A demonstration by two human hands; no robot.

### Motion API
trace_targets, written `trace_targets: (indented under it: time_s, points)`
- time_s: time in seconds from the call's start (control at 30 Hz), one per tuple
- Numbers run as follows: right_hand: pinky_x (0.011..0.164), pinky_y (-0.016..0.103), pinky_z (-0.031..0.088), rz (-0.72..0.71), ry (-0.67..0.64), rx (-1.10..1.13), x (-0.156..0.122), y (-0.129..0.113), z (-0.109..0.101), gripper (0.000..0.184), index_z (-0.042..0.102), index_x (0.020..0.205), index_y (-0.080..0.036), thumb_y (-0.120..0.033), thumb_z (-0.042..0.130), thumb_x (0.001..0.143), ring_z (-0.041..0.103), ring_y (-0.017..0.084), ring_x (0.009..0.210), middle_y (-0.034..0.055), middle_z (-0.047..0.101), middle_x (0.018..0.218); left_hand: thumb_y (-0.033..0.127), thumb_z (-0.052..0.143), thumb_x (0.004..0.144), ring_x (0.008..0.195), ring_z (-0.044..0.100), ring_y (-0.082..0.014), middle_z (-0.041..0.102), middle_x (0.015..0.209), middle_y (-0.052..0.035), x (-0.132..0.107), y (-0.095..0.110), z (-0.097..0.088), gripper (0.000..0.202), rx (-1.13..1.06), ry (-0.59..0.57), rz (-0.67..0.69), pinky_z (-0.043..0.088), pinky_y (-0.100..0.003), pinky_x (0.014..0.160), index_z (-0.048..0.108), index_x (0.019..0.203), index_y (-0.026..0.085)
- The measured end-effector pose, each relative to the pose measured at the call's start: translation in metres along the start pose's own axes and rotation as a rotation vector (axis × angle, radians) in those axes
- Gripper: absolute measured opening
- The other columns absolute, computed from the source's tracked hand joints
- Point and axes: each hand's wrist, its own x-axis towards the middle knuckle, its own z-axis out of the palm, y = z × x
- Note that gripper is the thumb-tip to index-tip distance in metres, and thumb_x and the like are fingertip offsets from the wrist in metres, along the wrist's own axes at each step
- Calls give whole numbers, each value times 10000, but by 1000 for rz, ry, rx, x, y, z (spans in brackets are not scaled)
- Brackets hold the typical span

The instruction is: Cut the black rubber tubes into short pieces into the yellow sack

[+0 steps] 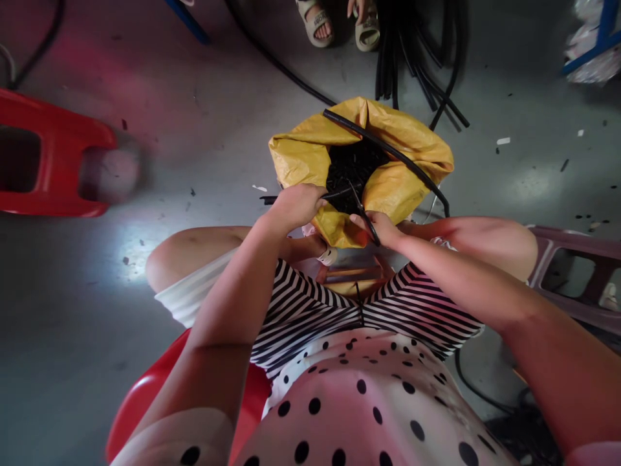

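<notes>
A yellow sack [301,155] stands open on the floor between my knees, filled with short black tube pieces [352,168]. My left hand [295,204] is closed round a thin black corrugated tube [272,199] that sticks out to the left over the sack's rim. My right hand [381,228] pinches a black cutting tool or tube end [366,220] just right of it. A longer black corrugated tube [388,152] lies across the sack's mouth and runs down to the right.
A red plastic stool [48,158] lies at the left, a purplish one [577,272] at the right. A bundle of black tubes [417,52] lies beyond the sack, beside another person's sandalled feet [337,22]. I sit on a red seat [155,388].
</notes>
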Motion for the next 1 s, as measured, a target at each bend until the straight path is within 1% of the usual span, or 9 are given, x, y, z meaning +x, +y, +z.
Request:
trace_targets:
  time_s: [0.1,0.17,0.33,0.47,0.57,0.7,0.8,0.9,1.0]
  points:
    - [860,354,576,-46,24,-70,50,-5,28,547,723,830,-198,-708,804,1012,764,289,979,76,712,698,312,505,1122,1320,768,-349,830,1390,-145,1,0,0,406,7,-41,11,584,-370,1007,805,1375,207]
    - [780,325,536,-64,35,-83,67,-4,35,599,665,767,-197,-734,864,943,718,262,868,42,639,640,309,498,1126,1327,766,-358,825,1398,-159,1,1,1,414,23,-61,5,585,-377,1010,794,1388,187]
    - [605,297,401,-64,32,-16,79,11,37,724,554,645,-215,-838,818,903,507,146,605,-10,515,559,292,512,1121,1334,762,-368,811,1420,-185,10,1,6,413,53,-84,-30,583,-382,1015,790,1404,174]
    - [542,299,396,6,-1,129,90,19,59,746,496,558,-243,-806,778,957,472,137,504,-3,486,493,310,538,1113,1361,746,-385,803,1442,-183,24,-12,7,427,57,-112,-73,585,-399,1013,802,1434,212]
    - [527,303,418,74,-10,168,101,22,87,727,503,531,-250,-737,779,994,496,156,476,10,487,460,333,580,1087,1366,742,-409,796,1454,-192,33,-24,7,444,85,-136,-121,598,-423,1010,811,1452,228]
    - [534,301,425,35,13,176,108,21,107,586,668,663,-224,-685,802,998,519,178,490,-1,506,459,329,607,1069,1373,743,-405,793,1465,-189,38,-35,10,449,101,-158,-158,599,-417,1014,818,1454,236]
    - [512,292,393,28,16,155,103,17,99,526,730,774,-204,-679,857,960,513,169,474,-8,533,471,332,615,1066,1351,752,-381,813,1424,-167,39,-42,12,437,90,-131,-152,595,-390,996,826,1442,260]
    - [495,283,382,88,-31,158,86,12,76,535,677,731,-201,-637,942,889,521,148,476,10,590,520,344,607,1066,1312,762,-363,833,1373,-146,37,-47,9,437,77,-91,-133,593,-374,970,825,1440,279]
    - [541,266,429,91,-69,210,63,12,54,519,636,715,-197,-537,1016,812,576,138,554,39,676,622,364,597,1069,1299,762,-364,833,1374,-141,31,-44,3,445,72,-56,-133,590,-371,946,819,1446,278]
